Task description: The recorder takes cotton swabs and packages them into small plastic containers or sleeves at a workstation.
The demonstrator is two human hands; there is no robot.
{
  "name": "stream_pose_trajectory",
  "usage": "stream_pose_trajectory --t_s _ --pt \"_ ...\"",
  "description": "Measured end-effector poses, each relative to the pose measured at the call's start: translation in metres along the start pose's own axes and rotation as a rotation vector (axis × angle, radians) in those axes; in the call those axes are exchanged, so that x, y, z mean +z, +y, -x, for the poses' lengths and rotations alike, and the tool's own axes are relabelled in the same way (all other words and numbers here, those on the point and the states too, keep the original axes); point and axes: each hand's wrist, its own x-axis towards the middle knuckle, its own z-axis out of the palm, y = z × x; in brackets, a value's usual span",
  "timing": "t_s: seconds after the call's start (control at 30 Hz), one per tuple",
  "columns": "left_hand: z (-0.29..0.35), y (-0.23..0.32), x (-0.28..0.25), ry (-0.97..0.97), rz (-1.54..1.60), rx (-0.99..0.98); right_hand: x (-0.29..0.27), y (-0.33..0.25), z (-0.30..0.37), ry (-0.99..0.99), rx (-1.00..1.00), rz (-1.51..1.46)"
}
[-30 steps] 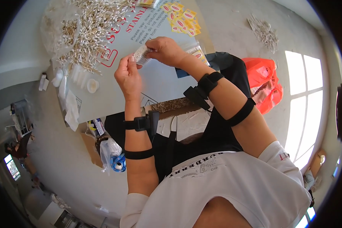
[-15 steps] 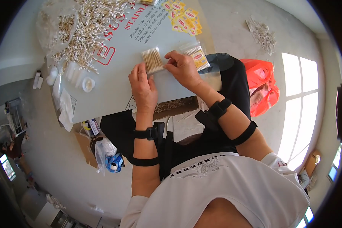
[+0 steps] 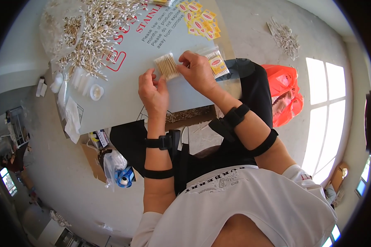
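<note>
A flat bundle of cotton swabs (image 3: pixel 166 66) lies on the grey tabletop between my hands. My right hand (image 3: pixel 197 73) has its thumb and forefinger closed at the bundle's right edge. Whether a clear bag wraps the bundle is too small to make out. My left hand (image 3: pixel 153 94) is at the bundle's lower left, its fingers bent and its thumb apart, the thumb tip by the lower edge. Just beyond my right hand sits a clear packet of cotton swabs (image 3: pixel 217 64) with a yellow label, partly covered by that hand.
A big heap of loose cotton swabs (image 3: pixel 95 35) covers the table's far left. Yellow labels (image 3: pixel 203 22) are piled at the far right. Near the left edge stand a small round white container (image 3: pixel 96 92) and a crumpled tissue (image 3: pixel 72 121). A red plastic bag (image 3: pixel 282 94) rests on the floor.
My left hand has drawn slightly down and left, its fingers coming off the bundle's left side. My right hand has shifted slightly left, its fingertips now against the bundle's right edge.
</note>
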Motion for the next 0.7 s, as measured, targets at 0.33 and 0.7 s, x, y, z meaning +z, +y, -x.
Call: stream_pose_trajectory --t_s 0.33,0.7 --pt "-0.043 0.018 0.013 -0.044 -0.146 -0.313 0.022 -0.003 -0.025 0.018 -0.005 0.171" --pt "-0.05 0.009 0.015 -0.162 -0.03 -0.183 0.02 -0.003 -0.035 -0.085 0.01 0.068"
